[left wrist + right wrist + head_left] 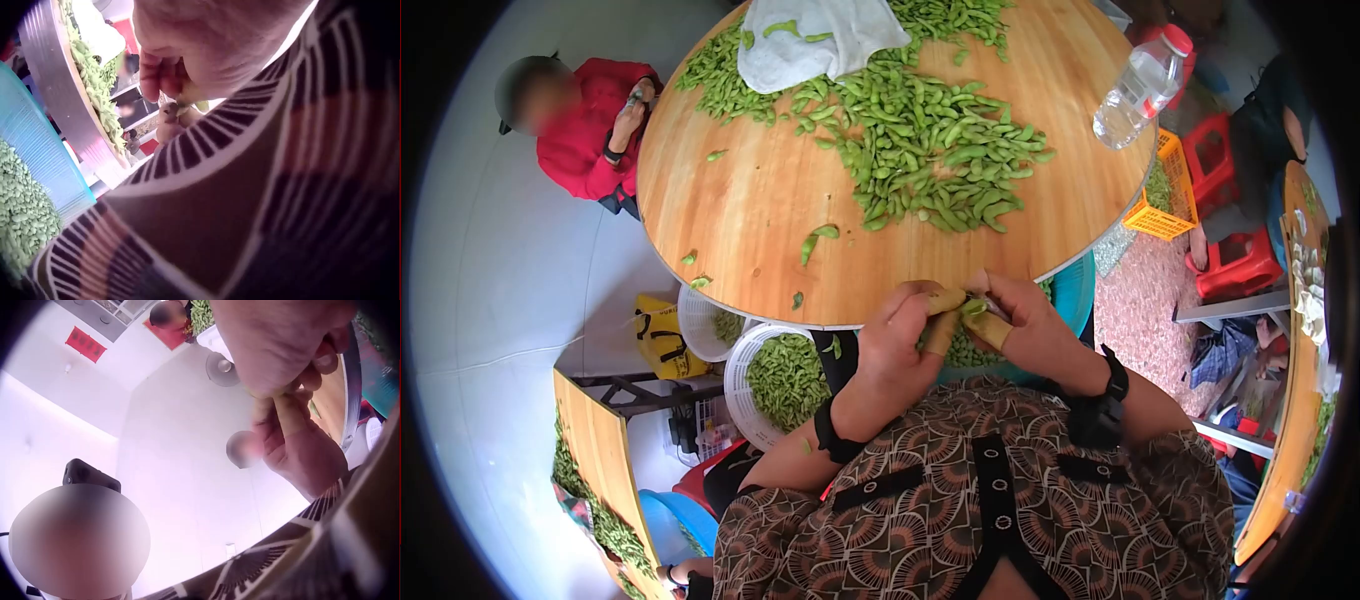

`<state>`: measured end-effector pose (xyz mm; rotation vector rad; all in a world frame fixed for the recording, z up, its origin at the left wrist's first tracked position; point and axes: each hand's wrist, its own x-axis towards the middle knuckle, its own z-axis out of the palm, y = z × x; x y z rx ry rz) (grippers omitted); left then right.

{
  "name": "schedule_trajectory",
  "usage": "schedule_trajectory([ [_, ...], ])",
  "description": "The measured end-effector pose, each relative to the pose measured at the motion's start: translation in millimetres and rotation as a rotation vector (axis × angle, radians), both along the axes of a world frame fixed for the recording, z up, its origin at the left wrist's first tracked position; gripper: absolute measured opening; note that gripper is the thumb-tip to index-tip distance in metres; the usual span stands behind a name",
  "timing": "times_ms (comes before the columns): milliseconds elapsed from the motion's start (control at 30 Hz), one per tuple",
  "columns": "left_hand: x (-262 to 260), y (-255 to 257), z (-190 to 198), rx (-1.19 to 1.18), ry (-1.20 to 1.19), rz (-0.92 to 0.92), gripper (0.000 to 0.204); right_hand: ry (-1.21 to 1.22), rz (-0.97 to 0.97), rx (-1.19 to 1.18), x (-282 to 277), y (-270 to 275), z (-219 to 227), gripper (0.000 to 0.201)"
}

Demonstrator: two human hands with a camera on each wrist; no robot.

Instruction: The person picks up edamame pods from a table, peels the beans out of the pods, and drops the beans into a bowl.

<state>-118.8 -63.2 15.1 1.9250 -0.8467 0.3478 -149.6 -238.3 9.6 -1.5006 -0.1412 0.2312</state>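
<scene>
Both hands meet just off the near edge of the round wooden table [740,230]. A green pod [974,306] is pinched between the covered fingertips of the left hand [897,335] and the right hand [1032,330]. Yellowish covers wrap some thumbs and fingers. In the left wrist view, the left hand [219,44] curls over a bit of green; the right wrist view has the right hand [281,344] against the other hand, the pod mostly hidden. A large heap of green pods [940,150] lies on the table beyond the hands.
A white cloth [815,45] lies on the heap's far part, a water bottle [1142,88] at the right. Below the table's edge are a white basket of pods [745,385], a teal basin [1083,290] and a yellow crate [1175,185]. A person in red [595,130] is at the left.
</scene>
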Motion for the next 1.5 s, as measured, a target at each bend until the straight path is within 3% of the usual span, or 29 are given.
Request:
schedule_trajectory([
  [67, -3, 0, 1, 0.006, 0.101, -0.009, 0.025, 0.139, 0.092, -0.018, 1, -2, -4, 0.012],
  [167, 6, 7, -5, 0.065, 0.03, 0.058, 0.024, 0.238, 0.15, -0.137, 7, -4, -5, 0.01],
  [267, 43, 45, -30, 0.187, -0.054, 0.395, 0.021, 0.077, 0.221, -0.205, 1, -15, -20, 0.012],
  [333, 61, 71, -24, 0.507, -0.121, 0.516, 0.018, 0.06, 0.297, -0.287, -2, -23, -22, 0.013],
  [400, 71, 67, -22, 0.515, -0.194, 0.517, 0.02, 0.042, 0.367, -0.375, -4, -24, -20, 0.015],
  [467, 75, 61, -24, 0.532, -0.207, 0.492, 0.023, 0.136, 0.346, -0.255, -7, -21, -16, 0.018],
  [600, 82, 47, -26, 0.505, -0.262, 0.485, 0.024, 0.097, 0.321, -0.271, -5, -22, -3, 0.019],
  [667, 82, 33, -23, 0.399, -0.273, 0.244, 0.019, 0.22, 0.286, -0.315, -4, -24, 1, 0.019],
  [700, 82, 23, -25, 0.396, -0.271, 0.246, 0.019, 0.222, 0.288, -0.319, -4, -24, -1, 0.019],
  [767, 86, 1, -27, 0.466, -0.295, 0.178, 0.018, 0.04, 0.316, -0.357, -3, -25, -9, 0.019],
  [1033, 83, -11, -23, 0.53, -0.312, 0.263, 0.014, 0.088, 0.279, -0.262, -5, -26, -7, 0.022],
  [1133, 62, 3, -8, 0.422, -0.207, 0.262, 0.021, 0.127, 0.233, -0.231, -4, -27, -8, 0.022],
  [1200, 49, 16, -4, 0.338, -0.032, 0.05, 0.019, 0.187, 0.201, -0.187, -4, -28, -11, 0.021],
  [1267, 71, 41, -8, 0.293, -0.288, 0.268, 0.026, 0.188, 0.206, -0.223, -4, -28, -14, 0.021],
  [1333, 93, 61, -6, 0.384, -0.285, 0.42, 0.015, 0.147, 0.224, -0.251, -2, -28, -18, 0.021],
  [1433, 107, 74, -24, 0.522, -0.173, 0.317, 0.013, 0.087, 0.232, -0.277, -2, -27, -21, 0.022],
  [1500, 110, 82, -27, 0.583, -0.117, 0.364, 0.013, 0.071, 0.215, -0.269, -3, -27, -21, 0.023],
])
